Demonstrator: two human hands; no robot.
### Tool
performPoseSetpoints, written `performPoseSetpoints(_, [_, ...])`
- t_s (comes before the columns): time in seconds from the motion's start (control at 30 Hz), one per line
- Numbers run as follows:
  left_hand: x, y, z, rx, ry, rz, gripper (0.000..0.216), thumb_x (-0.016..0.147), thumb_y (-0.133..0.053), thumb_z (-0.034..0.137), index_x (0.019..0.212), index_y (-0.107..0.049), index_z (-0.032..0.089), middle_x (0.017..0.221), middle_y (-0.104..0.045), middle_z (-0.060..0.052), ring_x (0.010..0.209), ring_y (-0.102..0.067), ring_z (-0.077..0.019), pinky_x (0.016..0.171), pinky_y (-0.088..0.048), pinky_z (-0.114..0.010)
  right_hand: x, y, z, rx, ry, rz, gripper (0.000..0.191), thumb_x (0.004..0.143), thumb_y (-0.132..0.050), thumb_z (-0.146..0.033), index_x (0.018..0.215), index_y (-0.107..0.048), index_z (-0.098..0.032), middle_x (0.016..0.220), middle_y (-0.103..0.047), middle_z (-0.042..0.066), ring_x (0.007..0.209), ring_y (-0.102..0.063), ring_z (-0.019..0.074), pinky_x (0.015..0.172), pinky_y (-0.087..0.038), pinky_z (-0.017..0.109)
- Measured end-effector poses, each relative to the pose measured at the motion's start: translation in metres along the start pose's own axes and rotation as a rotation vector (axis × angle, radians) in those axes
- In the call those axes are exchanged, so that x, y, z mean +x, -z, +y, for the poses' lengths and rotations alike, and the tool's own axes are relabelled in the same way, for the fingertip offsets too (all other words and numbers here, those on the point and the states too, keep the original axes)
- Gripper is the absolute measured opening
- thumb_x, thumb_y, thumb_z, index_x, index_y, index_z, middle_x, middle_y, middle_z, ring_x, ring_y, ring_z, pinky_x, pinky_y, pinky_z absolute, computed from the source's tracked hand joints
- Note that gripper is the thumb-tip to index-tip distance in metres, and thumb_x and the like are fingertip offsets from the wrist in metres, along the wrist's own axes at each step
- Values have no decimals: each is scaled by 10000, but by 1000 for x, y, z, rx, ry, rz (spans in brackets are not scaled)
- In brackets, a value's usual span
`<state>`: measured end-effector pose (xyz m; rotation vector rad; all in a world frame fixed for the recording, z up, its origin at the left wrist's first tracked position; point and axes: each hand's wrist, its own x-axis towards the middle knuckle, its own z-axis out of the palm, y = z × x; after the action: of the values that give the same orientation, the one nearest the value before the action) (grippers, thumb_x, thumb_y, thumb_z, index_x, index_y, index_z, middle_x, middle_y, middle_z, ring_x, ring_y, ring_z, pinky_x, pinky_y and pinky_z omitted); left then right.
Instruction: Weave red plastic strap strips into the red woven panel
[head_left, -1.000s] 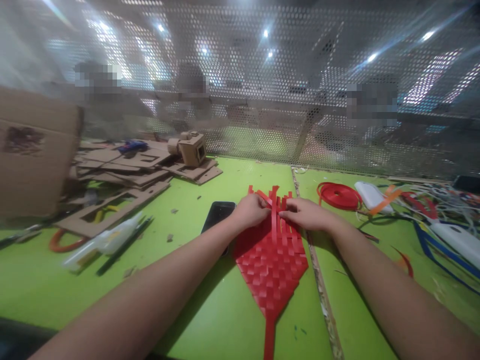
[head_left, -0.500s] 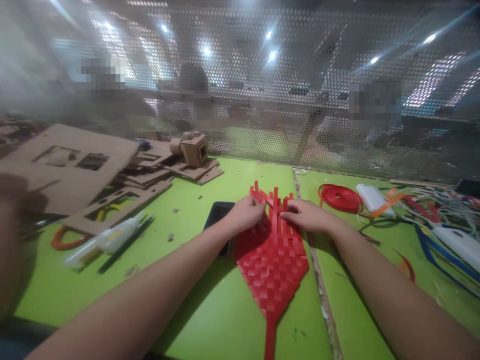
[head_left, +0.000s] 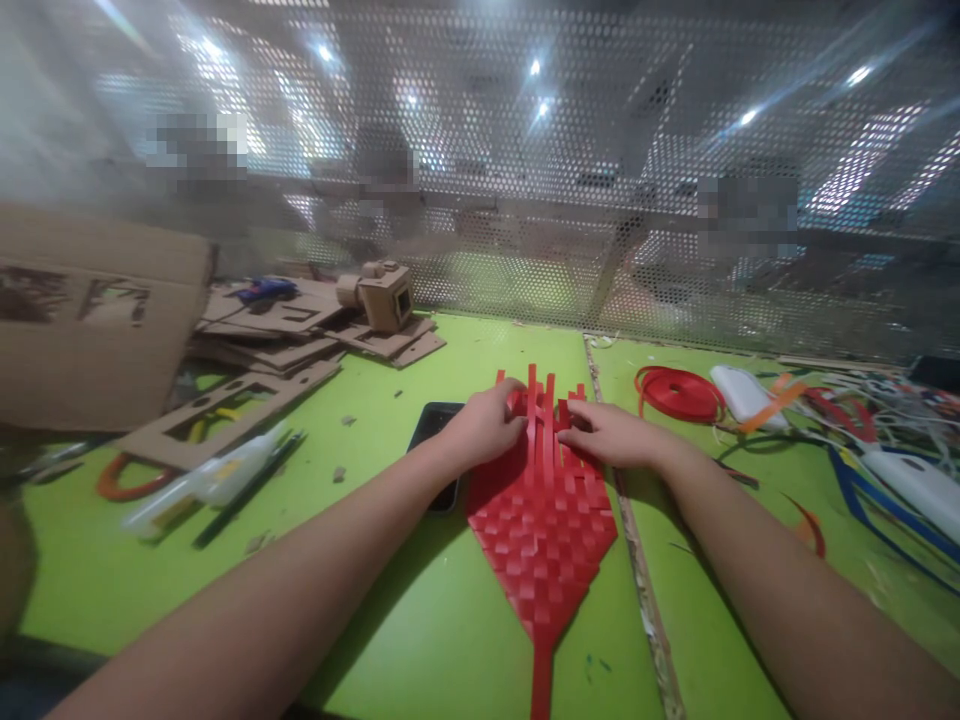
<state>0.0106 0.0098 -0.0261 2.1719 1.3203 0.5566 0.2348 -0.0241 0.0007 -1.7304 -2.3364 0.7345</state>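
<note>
A woven red strap piece (head_left: 540, 545) lies flat on the green table, narrowing to a single tail toward me. Loose red strips (head_left: 541, 430) stick up from its far end. My left hand (head_left: 489, 425) rests over the far left side, its fingers curled around a red strip there. On the other side, my right hand (head_left: 611, 435) pinches a short strip between thumb and fingers. Both hands partly hide the strip ends. A dark phone (head_left: 433, 425) lies partly under my left wrist.
A red strap coil (head_left: 681, 393), a white device (head_left: 739, 395) and tangled cables lie to the right. Cardboard sheets (head_left: 97, 300), a cardboard camera model (head_left: 386, 298) and a glue bottle (head_left: 225, 475) are at left. A perforated metal screen (head_left: 517, 200) closes off the back.
One strip that lay slanted near my left hand now stands straight beside the middle one. My hands have barely shifted. At far left, a cardboard sheet has been tipped up and moved left.
</note>
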Motion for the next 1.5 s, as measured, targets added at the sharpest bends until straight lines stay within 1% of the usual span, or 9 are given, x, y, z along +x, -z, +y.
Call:
performPoseSetpoints(0.2, [4, 0, -5, 74, -2, -1, 447, 861, -636, 329, 1286, -602, 196, 929, -752, -99, 828, -695, -270, 701, -476, -323, -3, 1, -5, 0, -63, 25, 336, 912, -620, -320, 1189, -486, -183, 891, -699, 67, 772, -637, 230, 648, -438, 312])
performPoseSetpoints(0.33, [3, 1, -3, 79, -1, -7, 539, 864, -634, 320, 1370, -529, 168, 963, -753, -120, 883, -705, -283, 718, -487, -321, 2, -9, -14, -124, 11, 258, 495, 944, -590, -295, 1394, -435, -158, 1099, -671, 138, 958, -646, 272, 806, -472, 355])
performPoseSetpoints(0.4, [2, 3, -3, 79, -2, -11, 560, 861, -639, 313, 1383, -516, 153, 967, -751, -128, 902, -706, -287, 721, -487, -320, 7, -16, -20, -225, 112, 370, 432, 965, -567, -283, 1378, -520, -164, 1202, -611, 161, 1075, -614, 290, 932, -457, 383])
performPoseSetpoints(0.53, [2, 5, -4, 69, 0, -18, 604, 841, -663, 300, 1401, -504, 140, 965, -750, -125, 890, -710, -280, 701, -489, -311, 17, -26, -27, -290, 189, 412, 324, 1002, -510, -273, 1267, -659, -163, 1171, -584, 149, 1068, -606, 279, 1007, -445, 398])
performPoseSetpoints(0.83, [3, 7, -6, 55, -5, -21, 599, 844, -665, 307, 1405, -519, 154, 973, -752, -126, 913, -714, -284, 730, -501, -321, 23, -27, 1, -90, 137, 455, 304, 972, -508, -171, 1245, -642, -174, 1215, -602, 133, 1171, -587, 248, 1092, -401, 387])
performPoseSetpoints(0.93, [3, 6, -8, 51, 2, -20, 605, 845, -658, 306, 1415, -515, 162, 989, -753, -130, 922, -716, -286, 728, -505, -321, 22, -25, 7, -60, 82, 486, 335, 953, -531, -191, 1284, -582, -172, 1228, -612, 143, 1134, -607, 255, 1039, -438, 405])
performPoseSetpoints(1.07, [4, 5, -9, 55, 12, -19, 605, 845, -668, 319, 1412, -523, 166, 1013, -753, -138, 952, -712, -294, 740, -508, -324, 17, -16, 9, -6, 27, 479, 344, 955, -533, -217, 1298, -546, -192, 1138, -689, 111, 895, -661, 209, 866, -496, 355])
performPoseSetpoints(1.23, [3, 6, -7, 58, 29, -31, 602, 848, -675, 338, 1409, -526, 176, 1042, -750, -142, 960, -709, -297, 709, -504, -317, 9, -1, 12, 41, 0, 494, 397, 917, -578, -238, 1311, -557, -197, 1306, -638, 136, 718, -621, 155, 769, -500, 332])
performPoseSetpoints(1.5, [3, 6, -9, 59, 45, -44, 613, 863, -667, 371, 1428, -510, 190, 1076, -748, -144, 940, -712, -278, 663, -491, -295, -3, 16, 23, 121, -116, 278, 603, 906, -648, -337, 1464, -447, -229, 1266, -661, 140, 827, -683, 199, 715, -522, 317])
